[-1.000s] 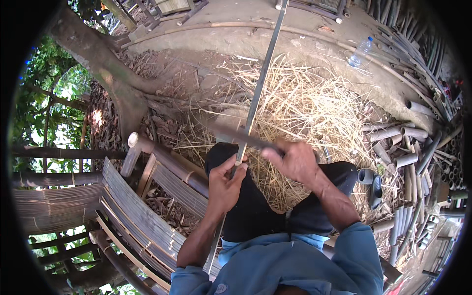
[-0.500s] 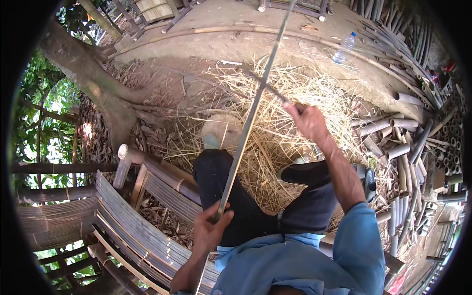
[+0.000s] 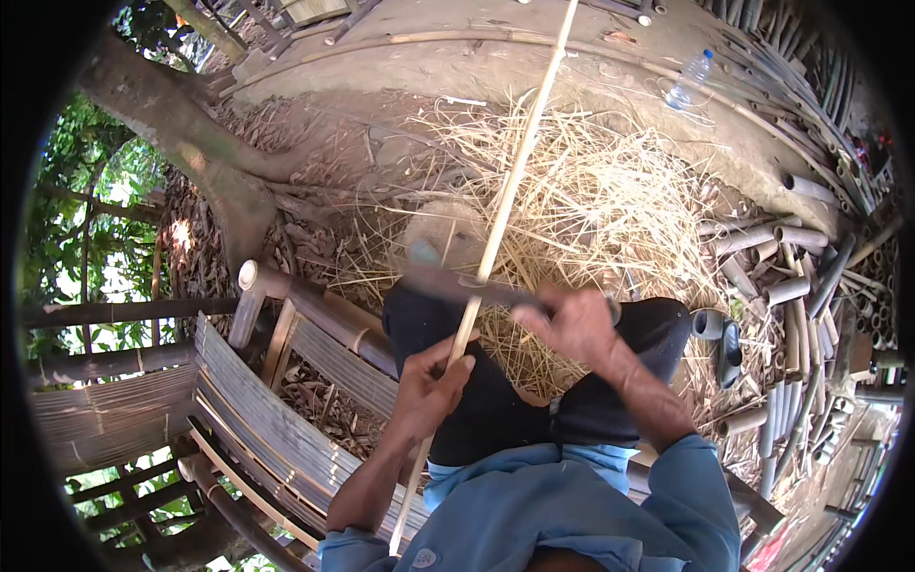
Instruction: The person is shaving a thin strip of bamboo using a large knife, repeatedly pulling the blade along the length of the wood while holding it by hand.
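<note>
A long, narrow bamboo strip (image 3: 519, 157) slants from beside my body up past the far edge of the view, its pale face showing. Low on the strip, above my left thigh, my left hand (image 3: 429, 389) is closed around it. My right hand (image 3: 577, 329) grips the handle of a knife (image 3: 496, 294), most of the handle hidden in the fist. The dark blade lies across the strip just beyond my left hand and points left; its tip is blurred. Whether the edge bites into the bamboo I cannot tell.
Pale shavings (image 3: 610, 210) cover the ground ahead of my knees, next to a round block (image 3: 448, 232). A slatted bamboo bench (image 3: 276, 448) is at my left. Cut bamboo pieces (image 3: 786, 291) lie at the right. Farther off are a plastic bottle (image 3: 688, 81) and a tree trunk (image 3: 224, 191).
My right hand has brought the knife down the strip toward me, from far out to near my left hand. The strip shows its pale face instead of a darker one.
</note>
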A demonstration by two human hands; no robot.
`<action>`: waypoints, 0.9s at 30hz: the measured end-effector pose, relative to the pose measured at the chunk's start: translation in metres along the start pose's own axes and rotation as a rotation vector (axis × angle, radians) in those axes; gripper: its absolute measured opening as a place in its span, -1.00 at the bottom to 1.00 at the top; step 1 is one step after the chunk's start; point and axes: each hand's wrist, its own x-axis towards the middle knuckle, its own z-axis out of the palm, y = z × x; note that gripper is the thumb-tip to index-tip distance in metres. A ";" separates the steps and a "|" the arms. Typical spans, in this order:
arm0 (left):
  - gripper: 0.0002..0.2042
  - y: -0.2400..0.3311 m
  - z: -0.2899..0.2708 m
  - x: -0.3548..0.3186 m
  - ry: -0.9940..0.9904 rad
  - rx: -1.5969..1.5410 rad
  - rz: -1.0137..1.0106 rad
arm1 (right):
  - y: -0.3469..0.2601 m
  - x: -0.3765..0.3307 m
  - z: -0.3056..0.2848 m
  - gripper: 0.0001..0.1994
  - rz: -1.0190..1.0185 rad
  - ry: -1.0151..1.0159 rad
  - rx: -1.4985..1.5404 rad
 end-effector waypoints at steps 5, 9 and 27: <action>-0.74 -0.015 0.002 0.012 -0.033 -0.014 -0.021 | -0.016 -0.016 -0.003 -0.36 -0.059 -0.024 0.081; -0.73 -0.013 0.004 -0.007 -0.016 0.008 -0.032 | 0.015 0.013 -0.013 -0.31 0.042 -0.013 0.001; -0.62 -0.010 -0.002 -0.022 -0.035 0.209 0.086 | 0.059 0.029 -0.028 -0.33 0.334 -0.062 0.124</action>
